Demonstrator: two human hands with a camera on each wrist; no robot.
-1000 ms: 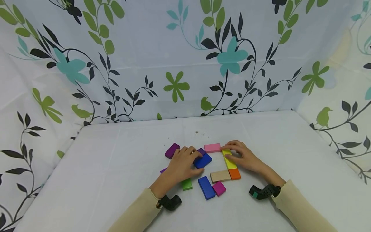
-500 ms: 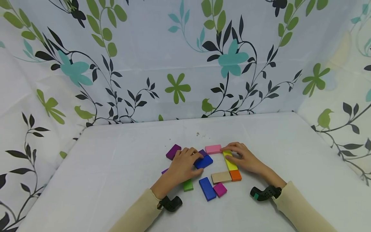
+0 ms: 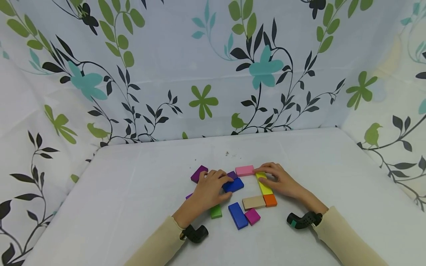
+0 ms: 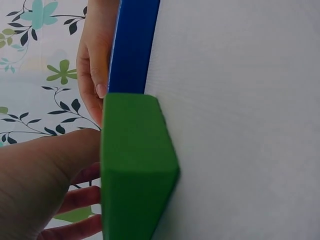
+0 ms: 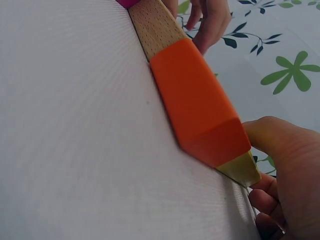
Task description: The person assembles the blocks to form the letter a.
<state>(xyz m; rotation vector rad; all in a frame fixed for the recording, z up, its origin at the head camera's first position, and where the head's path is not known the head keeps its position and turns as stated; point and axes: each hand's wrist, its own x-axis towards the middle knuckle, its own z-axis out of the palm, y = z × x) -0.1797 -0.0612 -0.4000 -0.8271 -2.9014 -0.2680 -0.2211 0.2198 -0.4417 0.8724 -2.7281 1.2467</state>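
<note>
My left hand (image 3: 209,186) arches over a group of blocks in the head view, index fingertip at a blue block (image 3: 234,185) and thumb apart from it, nearer me. A small purple block (image 3: 232,175) lies against that block's far side. Under the left hand's near side a green block (image 3: 215,211) shows partly; it looms large in the left wrist view. My right hand (image 3: 279,180) pinches a yellow block (image 3: 265,186), thumb on it and index finger at its far end, beside a pink block (image 3: 244,170). An orange block (image 5: 200,95) touches the yellow one's near end.
Against the orange block lies a plain wooden block (image 3: 253,202). Nearer me, a second blue block (image 3: 237,216) touches a magenta block (image 3: 252,216). A dark purple block (image 3: 199,173) lies beyond the left hand. Patterned cloth (image 3: 149,74) stands behind the white table (image 3: 133,177).
The camera view shifts slightly. Both hands and all visible blocks stay where they were on the table.
</note>
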